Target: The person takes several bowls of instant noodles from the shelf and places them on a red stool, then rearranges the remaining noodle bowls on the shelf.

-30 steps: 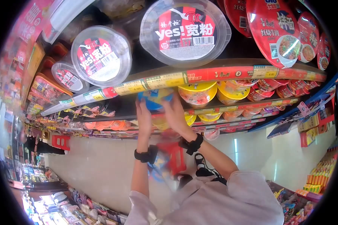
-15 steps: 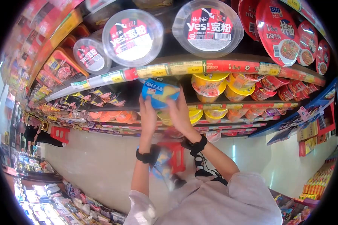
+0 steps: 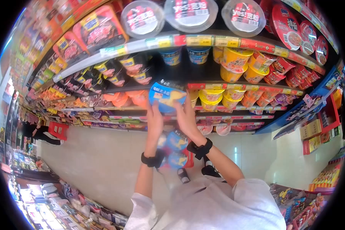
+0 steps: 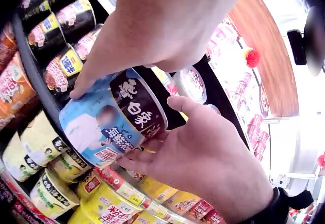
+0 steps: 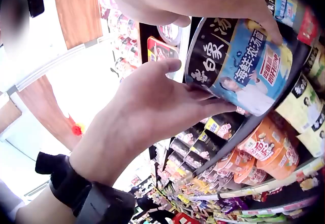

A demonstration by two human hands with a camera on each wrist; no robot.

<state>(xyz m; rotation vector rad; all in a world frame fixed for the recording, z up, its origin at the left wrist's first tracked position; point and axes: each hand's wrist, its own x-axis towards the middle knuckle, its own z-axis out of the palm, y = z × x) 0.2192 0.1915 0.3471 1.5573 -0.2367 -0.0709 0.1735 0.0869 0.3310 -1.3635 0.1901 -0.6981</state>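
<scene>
Both hands hold a blue instant noodle tub (image 3: pixel 166 97) with a black band and white lettering, in front of the shelves. My left hand (image 3: pixel 154 120) grips its left side and my right hand (image 3: pixel 186 120) its right side, thumbs on the near face. From the left wrist view, the tub (image 4: pixel 114 120) is tilted between the left hand (image 4: pixel 147 36) above and the right hand (image 4: pixel 203 153) below. In the right wrist view, the right hand (image 5: pixel 218 3) reaches over the tub (image 5: pixel 241 64), while the left hand (image 5: pixel 147 102) supports it from the other side.
Blue tubs (image 3: pixel 170 56) stand at the back of the shelf, between black tubs (image 3: pixel 136 69) and yellow tubs (image 3: pixel 234 59). Clear-lidded bowls (image 3: pixel 189 13) line the shelf above, behind a price-tag rail (image 3: pixel 203 40). More blue tubs (image 3: pixel 177 159) are below the hands, near the feet.
The hands have drawn the blue tub out from under the shelf rail. The view has shifted, showing blue tubs at the shelf's back and others below the hands.
</scene>
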